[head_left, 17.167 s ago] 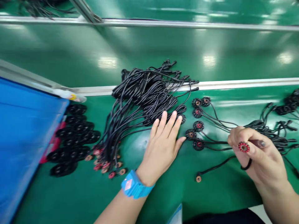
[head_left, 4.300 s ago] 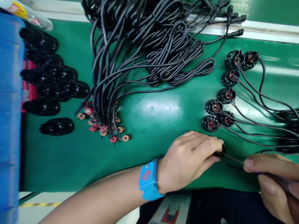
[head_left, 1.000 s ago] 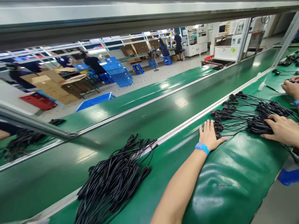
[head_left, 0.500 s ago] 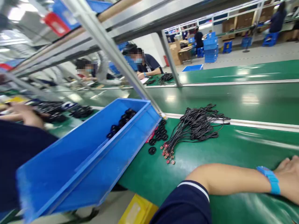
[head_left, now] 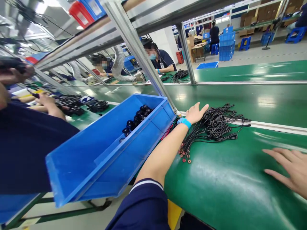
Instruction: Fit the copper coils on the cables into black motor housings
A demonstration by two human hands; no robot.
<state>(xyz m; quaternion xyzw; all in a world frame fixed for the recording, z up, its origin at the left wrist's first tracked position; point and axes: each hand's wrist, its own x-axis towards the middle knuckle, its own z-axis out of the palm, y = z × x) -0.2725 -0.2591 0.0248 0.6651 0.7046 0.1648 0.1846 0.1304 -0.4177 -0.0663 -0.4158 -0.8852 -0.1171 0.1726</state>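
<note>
Left grip, apparently spread and empty, reaches beside black cables best kept unsnagged; right grip splays above table.

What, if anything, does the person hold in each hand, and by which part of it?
Nothing is visibly held: the left hand is open by the black cables, the right hand open over the green tabletop.

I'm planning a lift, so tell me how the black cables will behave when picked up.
The cables will probably flop, as they lie in loose curves. Pulling one may drag others, since they overlap in a pile. Their small ends might snag, being bunched together.
</note>
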